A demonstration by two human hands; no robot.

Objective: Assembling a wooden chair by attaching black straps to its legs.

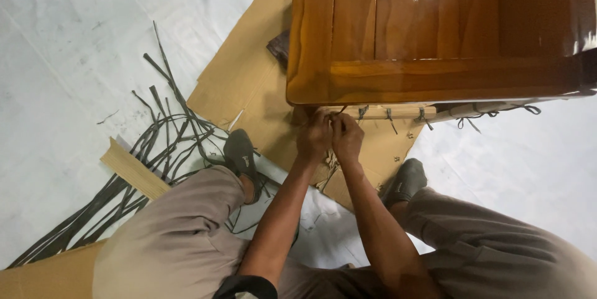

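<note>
While I watch from the head cam, both hands meet at the rail [398, 112] under the glossy wood panel [435, 32]. L hand [314, 137] and R hand [347, 138] touch, fingers bunched, pinching a dark strip [341, 111] at the fingertips. More tied strips sit just right of the fingers; loose strips [155, 143] lie well left on the floor.

A bundle of dark flat strips [134, 168] is spread loosely across the pale floor [56, 69] at the left. Flattened brown cardboard sheets [242, 81] are laid under the work area, and another cardboard piece [43, 274] is seen at the lower left corner. A short light wooden slat [134, 170] is lying across the strips. Two dark shoes [241, 156] are planted on the cardboard.
</note>
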